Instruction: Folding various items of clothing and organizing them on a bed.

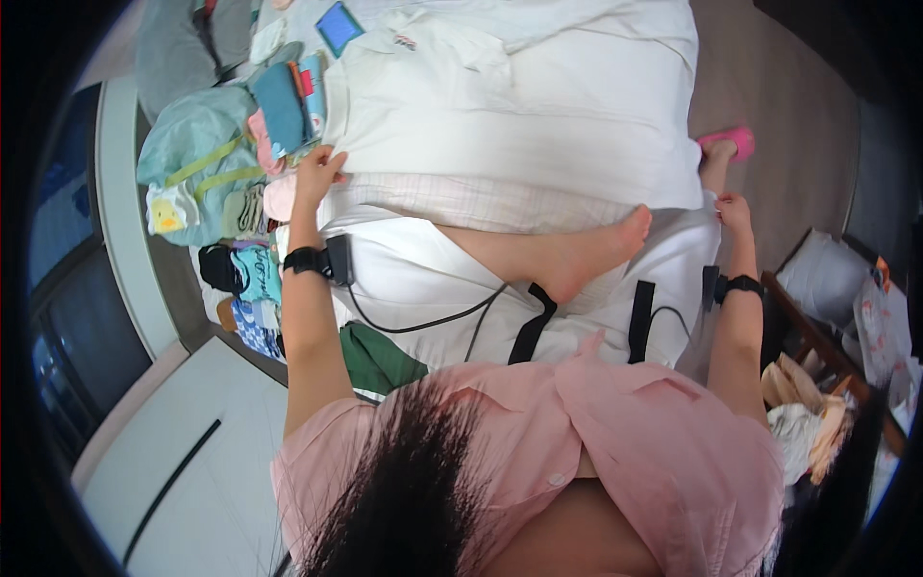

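A wide white garment (519, 115) lies spread over the bed in front of me, its lower hem running from side to side. At the hem's left end, my left hand (319, 175) is closed with the edge pinched between thumb and fingers. Out to the right, my right hand (734, 211) pinches the hem's other corner, by the bed's side. Below the hem shows a pale checked cloth (481, 200). My bare foot (586, 255) rests across the white bedding, just under that cloth.
Folded clothes (255, 274) and a light green bag (197, 135) line the left side. A blue-screened device (338, 27) lies at the far left. Cables (423, 327) and black straps (532, 327) cross the bedding near me. To the right, a wooden rack (817, 337) holds bags and cloths.
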Motion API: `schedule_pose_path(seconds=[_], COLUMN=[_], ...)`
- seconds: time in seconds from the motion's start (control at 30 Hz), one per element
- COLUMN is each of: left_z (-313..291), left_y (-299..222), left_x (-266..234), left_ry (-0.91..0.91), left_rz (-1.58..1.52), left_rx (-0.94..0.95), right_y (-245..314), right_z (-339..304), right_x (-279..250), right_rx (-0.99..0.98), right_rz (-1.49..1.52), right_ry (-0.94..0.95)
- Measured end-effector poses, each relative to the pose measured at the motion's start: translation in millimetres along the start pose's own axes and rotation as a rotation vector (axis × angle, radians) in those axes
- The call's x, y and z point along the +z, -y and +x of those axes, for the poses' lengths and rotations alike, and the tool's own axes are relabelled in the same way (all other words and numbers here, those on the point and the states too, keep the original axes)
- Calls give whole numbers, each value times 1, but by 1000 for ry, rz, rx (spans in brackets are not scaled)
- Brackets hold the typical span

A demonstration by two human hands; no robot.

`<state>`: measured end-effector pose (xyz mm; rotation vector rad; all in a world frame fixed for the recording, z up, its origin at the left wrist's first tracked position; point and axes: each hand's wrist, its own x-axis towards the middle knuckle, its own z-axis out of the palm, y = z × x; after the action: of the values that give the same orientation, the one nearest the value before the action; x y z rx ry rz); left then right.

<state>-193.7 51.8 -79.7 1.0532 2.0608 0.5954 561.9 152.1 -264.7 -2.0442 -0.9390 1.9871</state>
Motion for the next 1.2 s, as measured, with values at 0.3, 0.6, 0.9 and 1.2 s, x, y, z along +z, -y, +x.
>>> schedule_pose_path(seconds=[0.3, 0.6, 0.9, 1.2], left_z=[-10, 4, -4, -11], left_y=[-1, 38, 28, 24], left_x=[4, 6, -3, -9], left_ry=[32, -25, 72, 120], left_rz=[-55, -61, -43, -230], left_rx=[-88, 8, 44, 11], right_y=[252, 294, 380, 403], right_z=[-117, -56, -56, -45], right_x=[266, 318, 400, 431], right_rx=[-957, -879, -1427, -920], right_rz=[-398, -476, -812, -1091], right_ry=[-210, -356, -243, -154])
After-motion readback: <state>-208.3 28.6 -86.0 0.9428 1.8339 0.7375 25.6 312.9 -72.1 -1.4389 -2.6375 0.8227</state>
